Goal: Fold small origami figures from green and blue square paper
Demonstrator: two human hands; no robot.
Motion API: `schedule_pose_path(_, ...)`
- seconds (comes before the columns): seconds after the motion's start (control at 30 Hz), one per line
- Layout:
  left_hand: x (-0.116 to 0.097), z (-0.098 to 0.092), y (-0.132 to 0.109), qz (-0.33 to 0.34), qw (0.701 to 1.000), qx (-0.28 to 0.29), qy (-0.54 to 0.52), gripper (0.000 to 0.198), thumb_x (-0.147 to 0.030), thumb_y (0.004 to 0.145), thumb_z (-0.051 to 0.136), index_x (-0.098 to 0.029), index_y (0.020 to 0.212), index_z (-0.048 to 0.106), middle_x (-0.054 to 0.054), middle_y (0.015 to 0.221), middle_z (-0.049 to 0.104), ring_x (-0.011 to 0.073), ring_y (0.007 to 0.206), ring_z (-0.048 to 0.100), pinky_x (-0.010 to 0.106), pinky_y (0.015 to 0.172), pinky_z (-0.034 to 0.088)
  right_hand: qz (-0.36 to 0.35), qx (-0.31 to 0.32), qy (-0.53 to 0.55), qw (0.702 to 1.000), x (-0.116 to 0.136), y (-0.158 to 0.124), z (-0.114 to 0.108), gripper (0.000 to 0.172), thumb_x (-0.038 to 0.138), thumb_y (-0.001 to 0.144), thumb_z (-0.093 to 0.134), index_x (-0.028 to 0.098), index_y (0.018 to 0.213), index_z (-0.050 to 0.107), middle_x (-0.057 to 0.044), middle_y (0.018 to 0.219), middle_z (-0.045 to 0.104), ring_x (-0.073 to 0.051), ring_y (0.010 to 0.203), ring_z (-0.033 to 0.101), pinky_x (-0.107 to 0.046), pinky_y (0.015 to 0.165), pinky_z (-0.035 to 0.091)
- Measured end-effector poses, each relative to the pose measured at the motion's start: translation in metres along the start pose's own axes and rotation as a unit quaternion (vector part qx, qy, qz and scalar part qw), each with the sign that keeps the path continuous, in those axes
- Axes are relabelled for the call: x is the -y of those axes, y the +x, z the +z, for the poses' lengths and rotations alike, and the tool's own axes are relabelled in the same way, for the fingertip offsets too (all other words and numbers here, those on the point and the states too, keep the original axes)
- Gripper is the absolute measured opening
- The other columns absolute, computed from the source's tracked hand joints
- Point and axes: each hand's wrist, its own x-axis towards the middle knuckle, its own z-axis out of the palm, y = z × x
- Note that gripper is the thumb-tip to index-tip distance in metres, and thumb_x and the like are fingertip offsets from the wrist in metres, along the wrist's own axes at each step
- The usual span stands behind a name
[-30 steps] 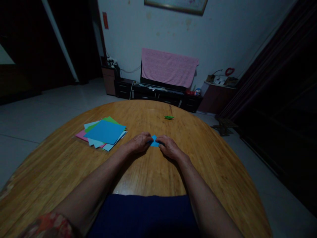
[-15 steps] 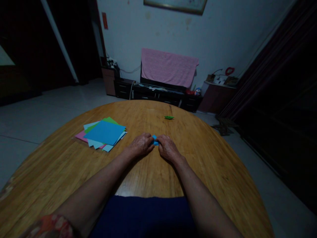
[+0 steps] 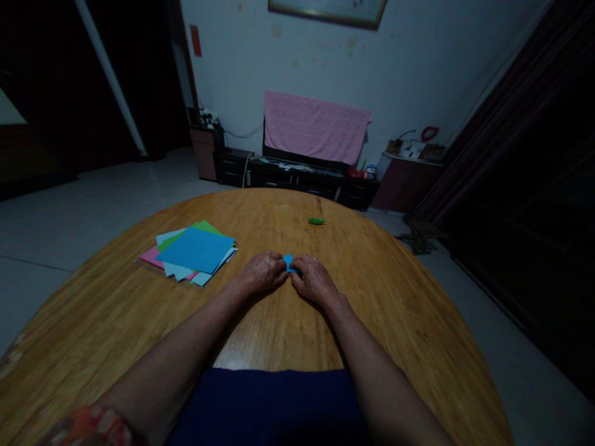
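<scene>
Between my two hands, low over the wooden table [image 3: 288,322], is a small folded piece of blue paper [image 3: 289,261]. My left hand [image 3: 266,271] has its fingers closed on the paper's left edge. From the other side my right hand [image 3: 312,277] pinches the right part, with thumb and fingers bent around it. Most of the paper is covered by my fingers; a pointed tip shows at the top. Farther back on the table lies a small folded green paper piece [image 3: 317,221].
A loose stack of coloured paper sheets [image 3: 196,249], blue on top, lies left of my hands. Beyond the round table's far edge stands a low black cabinet [image 3: 279,176], with a pink cloth [image 3: 316,127] draped over a screen on it.
My right fingers have shifted slightly on the blue paper, and a little more of its top tip shows. The stack and the green piece lie where they were.
</scene>
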Motion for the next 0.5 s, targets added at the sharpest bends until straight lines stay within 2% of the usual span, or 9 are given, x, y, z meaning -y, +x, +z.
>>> schedule_pose_path(0.2,0.009,0.001,-0.001,0.008,0.999,-0.010,-0.050,0.023,-0.024,0.087,0.044,-0.016,0.087,0.066,0.008,0.090,0.065,0.0176,0.083,0.060,0.027,0.072,0.046,0.018,-0.004,0.006,1.000,-0.003,0.001,-0.001,0.014,0.013,0.082,0.052,0.018,0.086,0.064,-0.008,0.092,0.066,-0.019,0.089,0.058,-0.030,0.082,0.043)
schedule_pose_path(0.5,0.017,0.006,0.005,-0.013,0.994,-0.011,-0.107,0.027,-0.027,0.091,0.042,-0.015,0.086,0.066,0.009,0.095,0.065,0.0179,0.090,0.060,0.029,0.083,0.046,0.009,-0.019,0.074,0.997,-0.024,-0.001,-0.006,0.013,0.013,0.080,0.055,0.018,0.078,0.067,-0.008,0.098,0.069,-0.018,0.090,0.063,-0.029,0.083,0.047)
